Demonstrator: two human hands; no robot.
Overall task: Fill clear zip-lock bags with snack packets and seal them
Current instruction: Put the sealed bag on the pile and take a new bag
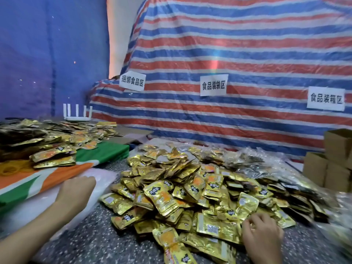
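A big heap of gold foil snack packets (pixel 190 191) lies on the speckled table (pixel 91 235) in front of me. My right hand (pixel 262 235) is at the heap's near right edge, its fingers curled over a gold packet (pixel 245 204) there. A stack of clear zip-lock bags (pixel 102 187) lies flat at the left, partly over an orange, green and white cloth (pixel 57 178). My left hand (pixel 76 191) rests on that stack with knuckles bent; its fingertips are hidden, so any hold on a bag cannot be seen.
A second spread of gold packets (pixel 49 147) covers the cloth at far left, with yellow rubber bands (pixel 9 169) beside it. Filled clear bags (pixel 242 159) lie behind the heap. Brown cardboard boxes (pixel 335 161) stand at right. A white router (pixel 77 114) and a striped tarp (pixel 228 54) close the back.
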